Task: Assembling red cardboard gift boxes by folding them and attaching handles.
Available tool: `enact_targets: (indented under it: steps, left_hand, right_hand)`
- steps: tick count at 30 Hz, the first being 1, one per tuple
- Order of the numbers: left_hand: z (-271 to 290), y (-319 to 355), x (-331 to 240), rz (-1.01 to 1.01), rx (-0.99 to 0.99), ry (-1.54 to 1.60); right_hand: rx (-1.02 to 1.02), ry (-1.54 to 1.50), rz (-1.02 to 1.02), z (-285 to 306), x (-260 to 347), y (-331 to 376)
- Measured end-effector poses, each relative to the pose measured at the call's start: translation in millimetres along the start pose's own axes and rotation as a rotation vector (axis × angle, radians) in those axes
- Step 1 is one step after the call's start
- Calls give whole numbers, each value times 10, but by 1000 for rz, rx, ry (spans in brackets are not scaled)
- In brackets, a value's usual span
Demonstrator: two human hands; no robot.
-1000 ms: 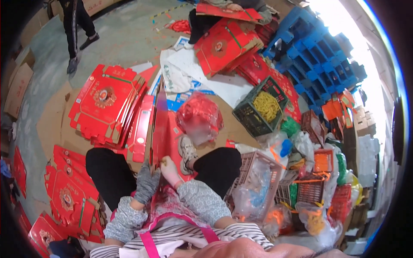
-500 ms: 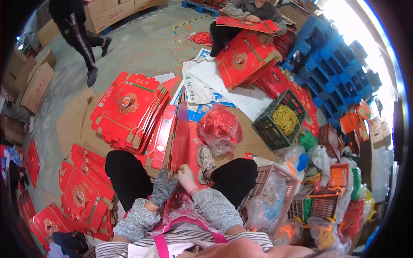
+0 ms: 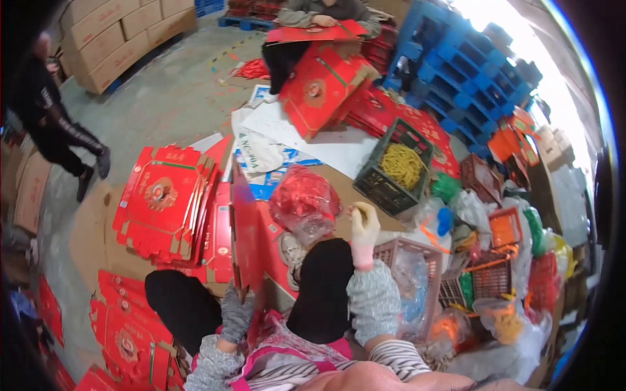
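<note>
My left hand (image 3: 236,315), in a grey knit glove, grips the lower end of red cardboard (image 3: 245,241) standing on edge between my knees. My right hand (image 3: 365,227), in a pale glove, is raised to the right, away from the cardboard. Its fingers are curled together; anything in them is too small to make out. Just ahead of that hand sits a dark green crate (image 3: 373,187) holding yellow cords (image 3: 405,164). To its left, a clear plastic bag with red contents (image 3: 303,201) lies beyond my shoe.
Flattened red cartons (image 3: 158,189) are stacked at left, with more (image 3: 124,332) beside my left knee. A pinkish crate (image 3: 427,257) of plastic bags stands right. Opposite sits a person (image 3: 326,19) with red cardboard; another person (image 3: 55,124) is far left. Blue pallets (image 3: 469,72) rise behind.
My right hand has left the cardboard and moved up and right towards the green crate. My left hand keeps its grip. The view has shifted, and the person at left has moved further left.
</note>
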State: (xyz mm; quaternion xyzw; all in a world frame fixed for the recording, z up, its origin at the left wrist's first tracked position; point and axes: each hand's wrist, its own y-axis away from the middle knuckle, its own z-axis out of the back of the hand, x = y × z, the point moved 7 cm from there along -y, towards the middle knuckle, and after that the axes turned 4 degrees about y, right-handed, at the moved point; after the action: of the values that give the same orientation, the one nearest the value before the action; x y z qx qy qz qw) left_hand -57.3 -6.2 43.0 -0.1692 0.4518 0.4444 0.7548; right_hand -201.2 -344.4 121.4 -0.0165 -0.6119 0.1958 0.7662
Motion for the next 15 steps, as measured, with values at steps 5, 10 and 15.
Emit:
enact_targets:
  steps: [5,10,15]
  left_hand:
    - [-164,-44,-44,-109,45,-45]
    - [-76,-49,-283,-192,-42,-26]
    - [-130,-80,-383,-104,14,43]
  right_hand:
    - [230,454,-111,-9,-2137,-298]
    - [285,671,-266,-268,-3069,-284]
    - [381,811,-348,-343,-3470,-404]
